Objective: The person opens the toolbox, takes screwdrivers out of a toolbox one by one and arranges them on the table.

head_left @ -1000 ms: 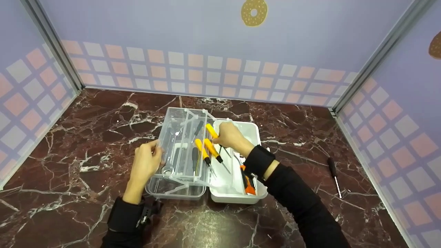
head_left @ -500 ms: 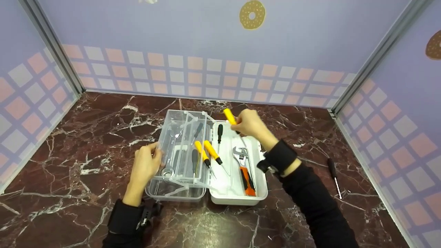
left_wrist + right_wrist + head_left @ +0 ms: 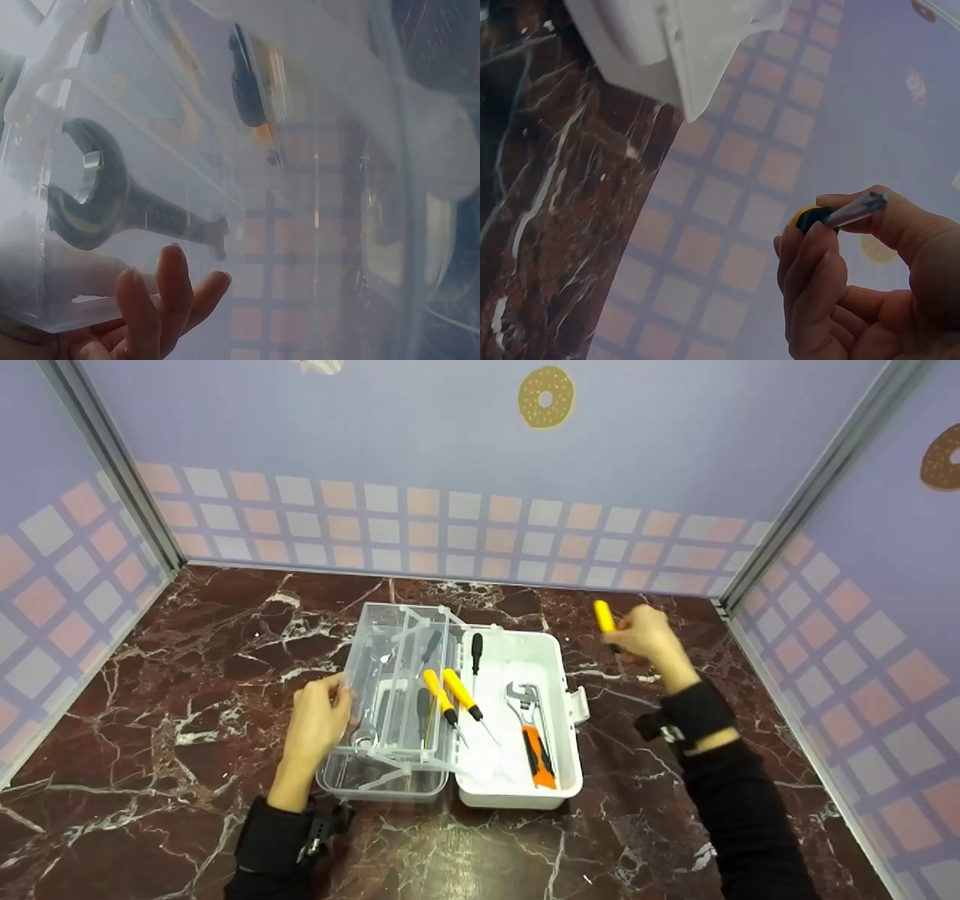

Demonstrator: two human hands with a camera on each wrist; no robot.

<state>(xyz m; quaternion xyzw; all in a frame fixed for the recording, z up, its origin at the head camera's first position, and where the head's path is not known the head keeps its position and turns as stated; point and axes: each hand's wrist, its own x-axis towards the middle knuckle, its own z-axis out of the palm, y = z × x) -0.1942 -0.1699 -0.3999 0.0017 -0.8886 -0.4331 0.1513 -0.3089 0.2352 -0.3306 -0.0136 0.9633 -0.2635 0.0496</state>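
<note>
My right hand [image 3: 649,634] pinches a yellow-handled screwdriver [image 3: 604,616] above the table, right of the toolbox. In the right wrist view its metal shaft [image 3: 855,210] points toward the camera. With fingers and thumb my left hand [image 3: 319,716] holds the left edge of the clear tray [image 3: 379,619], which is part of the opened toolbox. A large open-end wrench [image 3: 105,195] lies in that tray. Two more yellow screwdrivers, one left [image 3: 436,686] and one right [image 3: 459,688], lean where tray and white bin meet.
The white bin [image 3: 572,757] holds an adjustable wrench [image 3: 538,757] with an orange and black handle, and a black screwdriver [image 3: 477,649]. A white latch [image 3: 577,705] sticks out on its right side. Patterned walls [image 3: 465,540] enclose the dark marble table [image 3: 225,675].
My right hand has lifted the yellow screwdriver out of the white bin and carried it right, past the bin's edge. The left hand stays at the tray edge.
</note>
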